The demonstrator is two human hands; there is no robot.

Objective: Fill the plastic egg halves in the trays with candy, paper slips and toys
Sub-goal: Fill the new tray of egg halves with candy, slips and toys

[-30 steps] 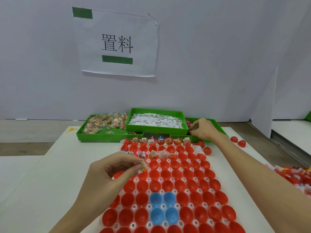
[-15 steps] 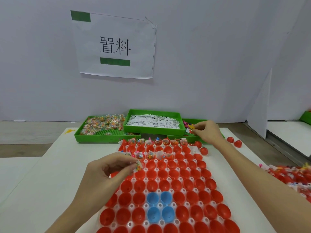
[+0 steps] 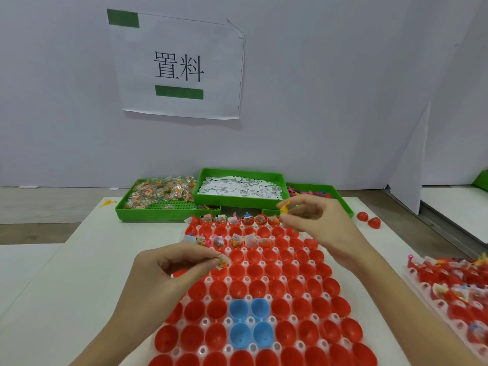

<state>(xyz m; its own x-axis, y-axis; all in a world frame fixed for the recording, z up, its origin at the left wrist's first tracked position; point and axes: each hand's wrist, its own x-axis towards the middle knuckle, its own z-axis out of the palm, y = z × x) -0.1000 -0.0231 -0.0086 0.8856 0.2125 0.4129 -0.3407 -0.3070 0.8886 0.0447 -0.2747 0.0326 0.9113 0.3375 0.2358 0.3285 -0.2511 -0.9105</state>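
Observation:
A clear tray (image 3: pixel 244 280) of red egg halves, with a few blue ones (image 3: pixel 249 323), lies in front of me. Some halves in its far rows hold candy, slips and toys. My left hand (image 3: pixel 161 276) pinches a small candy packet (image 3: pixel 222 261) with a paper slip over the tray's left side. My right hand (image 3: pixel 317 225) pinches a small yellow toy (image 3: pixel 284 208) above the tray's far right corner. Behind stand green bins: candy (image 3: pixel 161 194), paper slips (image 3: pixel 239 187) and toys (image 3: pixel 314 192).
A second tray of filled red halves (image 3: pixel 454 286) lies at the right edge. Two loose red halves (image 3: pixel 368 219) sit right of the toy bin. A yellow toy (image 3: pixel 108 203) lies on the white table (image 3: pixel 66 273) at far left. A wall with a paper sign (image 3: pixel 179 67) stands behind.
My right hand has come back from the toy bin toward the tray with the yellow toy. My left hand has stayed over the tray with its packet.

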